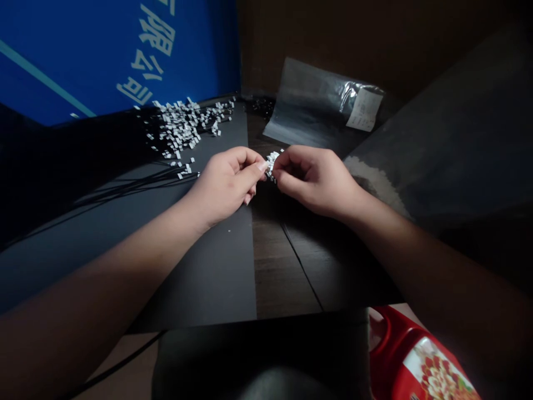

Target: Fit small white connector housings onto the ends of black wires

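Over the middle of the table my left hand point(227, 180) and my right hand point(314, 176) face each other, fingertips nearly meeting. Both are closed in a pinch. What each pinch holds is too small or too hidden to make out. Right behind the fingertips lies a small heap of white plastic pieces point(272, 160), partly covered by my right hand. A thin black wire point(302, 261) runs along the dark wood below my hands. Beyond my left hand is a big pile of small white connectors point(181, 125), with black wires point(137, 180) trailing left from it.
A clear plastic bag point(310, 103) with a white label lies at the back. A large translucent bag point(449, 144) stands at the right. Behind the pile rises a blue panel point(100, 50) with white characters. A red container point(400, 344) is below the table's front edge.
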`<state>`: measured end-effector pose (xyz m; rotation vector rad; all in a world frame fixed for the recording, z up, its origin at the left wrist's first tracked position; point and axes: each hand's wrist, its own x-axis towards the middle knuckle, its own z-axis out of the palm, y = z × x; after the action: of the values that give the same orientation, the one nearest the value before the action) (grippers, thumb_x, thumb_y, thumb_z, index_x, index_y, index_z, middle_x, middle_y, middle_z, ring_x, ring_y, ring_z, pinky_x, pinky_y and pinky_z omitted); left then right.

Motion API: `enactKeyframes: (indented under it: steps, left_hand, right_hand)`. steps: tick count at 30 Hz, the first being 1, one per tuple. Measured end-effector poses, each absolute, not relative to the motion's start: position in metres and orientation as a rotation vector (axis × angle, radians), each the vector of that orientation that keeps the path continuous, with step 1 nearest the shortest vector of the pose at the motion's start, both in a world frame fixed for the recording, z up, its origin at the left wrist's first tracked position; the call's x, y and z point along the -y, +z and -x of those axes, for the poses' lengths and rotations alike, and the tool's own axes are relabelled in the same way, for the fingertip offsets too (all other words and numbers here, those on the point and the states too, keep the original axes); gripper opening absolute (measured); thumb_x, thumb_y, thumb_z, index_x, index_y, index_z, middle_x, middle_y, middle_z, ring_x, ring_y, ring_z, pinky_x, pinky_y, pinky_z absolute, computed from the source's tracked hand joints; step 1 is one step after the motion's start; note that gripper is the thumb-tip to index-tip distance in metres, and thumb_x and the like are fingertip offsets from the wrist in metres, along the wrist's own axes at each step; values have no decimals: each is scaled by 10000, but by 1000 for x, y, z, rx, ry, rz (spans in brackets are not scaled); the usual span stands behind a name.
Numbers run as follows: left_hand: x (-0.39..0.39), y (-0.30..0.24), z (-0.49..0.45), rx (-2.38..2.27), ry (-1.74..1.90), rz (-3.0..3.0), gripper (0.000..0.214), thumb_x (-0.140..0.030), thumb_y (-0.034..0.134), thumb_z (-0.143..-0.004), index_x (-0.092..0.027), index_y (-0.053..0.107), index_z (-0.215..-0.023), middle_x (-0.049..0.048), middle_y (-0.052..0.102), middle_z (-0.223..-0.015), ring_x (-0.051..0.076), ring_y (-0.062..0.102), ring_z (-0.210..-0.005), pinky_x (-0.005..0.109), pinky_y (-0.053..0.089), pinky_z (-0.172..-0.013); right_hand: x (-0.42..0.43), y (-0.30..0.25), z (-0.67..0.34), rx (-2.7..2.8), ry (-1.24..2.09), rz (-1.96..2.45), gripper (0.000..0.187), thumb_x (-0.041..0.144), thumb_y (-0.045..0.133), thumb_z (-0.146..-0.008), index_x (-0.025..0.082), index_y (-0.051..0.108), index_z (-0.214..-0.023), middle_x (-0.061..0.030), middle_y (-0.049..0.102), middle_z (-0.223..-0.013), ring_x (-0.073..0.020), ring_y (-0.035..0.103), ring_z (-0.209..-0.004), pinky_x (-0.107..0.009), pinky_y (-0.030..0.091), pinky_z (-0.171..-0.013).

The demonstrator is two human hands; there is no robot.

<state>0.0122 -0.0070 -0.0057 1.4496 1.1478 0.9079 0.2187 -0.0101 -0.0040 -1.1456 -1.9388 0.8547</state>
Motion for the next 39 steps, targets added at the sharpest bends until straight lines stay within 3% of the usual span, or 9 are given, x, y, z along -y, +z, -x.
enactKeyframes:
  steps: [18,24,29,34,39]
  left_hand:
    - [8,-5,-15,-1125,946,-1382,136,-269,750,-980,-192,682,-892,39,692,-820,108,572,-591,233,466,-480]
    - [6,-8,-13,-1121,938,-1384,145,-272,723,-996,-199,679,-878,40,688,-811,117,591,-588,249,484,-491]
    - [6,-9,-11,-1108,912,-1407,204,-344,715,-1015,-201,668,-878,40,678,-795,125,605,-595,253,500,-497]
    - [8,-8,-13,-1069,964,-1457,145,-343,749,-998,-213,696,-1034,18,681,-831,120,607,-610,243,534,-512]
    - [9,-8,-13,-1045,955,-1572,246,-282,781,-952,-232,768,-1192,41,751,-984,130,651,-693,240,570,-551]
  right_hand:
    - [7,-7,-220,1841,953,1133,107,268,704,-930,162,719,-930,-27,704,-808,-156,550,-736,-315,396,-664]
    - [7,-4,-219,1777,1052,1121,77,248,705,-943,177,694,-914,-4,684,-739,-143,555,-664,-316,418,-641]
    - [7,-3,-218,1747,1083,1090,78,245,703,-941,176,690,-909,-1,682,-744,-143,568,-676,-313,435,-655]
    - [8,-3,-219,1774,1092,1058,55,220,717,-894,170,698,-906,-4,684,-770,-145,566,-713,-311,431,-675]
    - [8,-4,-219,1809,1075,1046,92,257,721,-886,167,705,-900,-12,681,-783,-149,554,-719,-308,413,-659]
